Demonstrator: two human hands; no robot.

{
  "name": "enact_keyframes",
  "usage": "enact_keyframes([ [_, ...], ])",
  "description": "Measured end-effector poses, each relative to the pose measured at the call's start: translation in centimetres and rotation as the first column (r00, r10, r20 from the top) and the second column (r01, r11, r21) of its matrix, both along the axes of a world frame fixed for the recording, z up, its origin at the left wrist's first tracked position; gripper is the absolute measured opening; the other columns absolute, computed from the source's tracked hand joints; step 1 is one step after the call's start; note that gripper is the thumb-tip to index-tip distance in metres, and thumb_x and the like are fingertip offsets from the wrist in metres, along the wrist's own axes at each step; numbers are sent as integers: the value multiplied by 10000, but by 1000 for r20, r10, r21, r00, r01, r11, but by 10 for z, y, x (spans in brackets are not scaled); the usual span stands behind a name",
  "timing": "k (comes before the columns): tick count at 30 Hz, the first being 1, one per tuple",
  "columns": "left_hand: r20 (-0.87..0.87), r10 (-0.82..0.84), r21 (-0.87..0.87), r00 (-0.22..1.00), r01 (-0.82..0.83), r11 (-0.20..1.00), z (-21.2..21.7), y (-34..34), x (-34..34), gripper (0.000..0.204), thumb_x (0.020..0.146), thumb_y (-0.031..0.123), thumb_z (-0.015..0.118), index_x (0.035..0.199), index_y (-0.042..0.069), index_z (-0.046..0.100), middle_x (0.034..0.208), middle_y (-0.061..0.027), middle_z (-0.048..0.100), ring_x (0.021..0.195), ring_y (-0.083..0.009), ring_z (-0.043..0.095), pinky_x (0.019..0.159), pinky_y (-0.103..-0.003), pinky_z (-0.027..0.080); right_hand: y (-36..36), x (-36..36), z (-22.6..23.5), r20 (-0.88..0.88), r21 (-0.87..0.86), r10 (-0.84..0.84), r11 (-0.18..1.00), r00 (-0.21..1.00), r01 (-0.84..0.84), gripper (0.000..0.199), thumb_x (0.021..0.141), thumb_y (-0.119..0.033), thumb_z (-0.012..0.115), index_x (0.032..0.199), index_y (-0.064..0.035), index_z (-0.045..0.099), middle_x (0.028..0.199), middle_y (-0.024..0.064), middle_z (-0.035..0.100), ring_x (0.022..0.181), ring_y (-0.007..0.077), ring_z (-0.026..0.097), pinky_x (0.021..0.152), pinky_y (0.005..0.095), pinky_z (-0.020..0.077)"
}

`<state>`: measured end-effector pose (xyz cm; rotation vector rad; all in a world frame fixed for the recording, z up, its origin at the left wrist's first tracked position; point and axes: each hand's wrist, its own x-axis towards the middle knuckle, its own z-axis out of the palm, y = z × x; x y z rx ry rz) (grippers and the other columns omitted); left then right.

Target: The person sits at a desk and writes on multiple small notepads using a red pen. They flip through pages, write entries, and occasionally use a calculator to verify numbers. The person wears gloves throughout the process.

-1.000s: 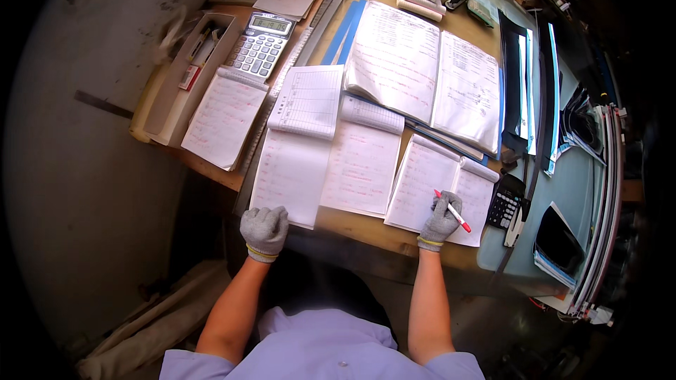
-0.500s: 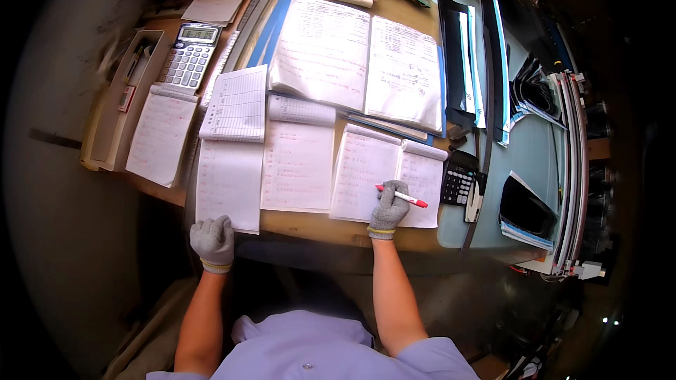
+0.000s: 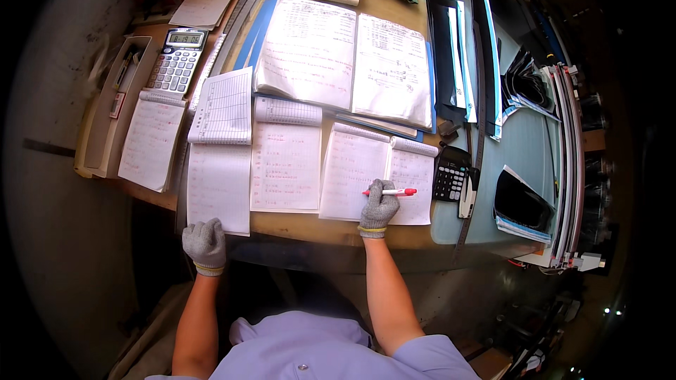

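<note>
My right hand (image 3: 379,210), in a grey knitted glove, is closed round a red and white pen (image 3: 398,192). The pen lies almost level, its red end toward the right. The hand rests on an open ruled notepad (image 3: 352,169) with red handwriting. At the table's front edge my left hand (image 3: 204,246), gloved alike, is curled into a fist over the lower left corner of another notepad (image 3: 219,186). I see nothing in that fist. Between the hands lies a third written notepad (image 3: 285,169).
Behind the pads, a thick open folder of written sheets (image 3: 306,49) lies flat. A black calculator (image 3: 451,174) sits right of my right hand; a silver calculator (image 3: 176,63) and a long box (image 3: 116,112) are at left. Black sheets (image 3: 521,200) lie on the right.
The pen has tipped from slanting down rightward to nearly level in my right hand. The whole view has shifted slightly. My left hand stays curled at the pad's corner.
</note>
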<state>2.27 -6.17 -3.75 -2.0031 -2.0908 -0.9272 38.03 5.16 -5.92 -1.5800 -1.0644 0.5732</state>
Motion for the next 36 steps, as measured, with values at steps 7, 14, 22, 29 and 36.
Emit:
enact_keyframes([
  [7, 0, 1, 6, 1000, -1, 1000, 1, 1, 1, 33, 851, 41, 727, 851, 62, 702, 698, -95, 578, 629, -311, 540, 627, -437, 406, 1, -4, 4, 10, 17, -28, 999, 1000, 28, 188, 1009, -91, 637, 862, 26, 622, 728, 46, 615, 628, 93, 543, 567, 280, 483],
  [14, -4, 1, 16, 1000, -1, 1000, 2, 2, 1, 32, 851, 43, 727, 854, 64, 704, 694, -92, 574, 626, -308, 535, 626, -436, 404, 1, -4, -1, 17, 50, -33, 998, 999, 32, 171, 1002, -96, 644, 880, 23, 637, 723, 38, 614, 604, 90, 539, 556, 278, 472],
  [22, 9, 4, 3, 1000, -4, 1000, 0, 0, 0, 23, 856, 46, 719, 858, 65, 706, 699, -93, 579, 629, -307, 537, 627, -433, 405, 1, -3, -2, 15, 53, -24, 998, 1000, 24, 150, 1005, -98, 644, 914, 21, 641, 744, 35, 608, 628, 92, 552, 578, 274, 478],
  [29, 4, 11, -3, 1000, -11, 1000, 3, 1, 2, 16, 854, 45, 716, 855, 59, 709, 701, -100, 583, 635, -314, 544, 637, -435, 415, 0, -2, -5, 3, 46, -20, 999, 1000, 20, 154, 1015, -99, 636, 917, 20, 641, 762, 37, 620, 656, 98, 566, 608, 277, 502],
  [36, 13, 7, 4, 1000, -7, 1000, 3, 1, 2, 12, 855, 47, 711, 856, 59, 711, 705, -103, 590, 632, -322, 544, 636, -438, 416, 0, -2, -4, 20, 56, -12, 998, 1000, 11, 159, 1018, -105, 636, 916, 17, 642, 759, 37, 619, 660, 98, 569, 612, 276, 504],
])
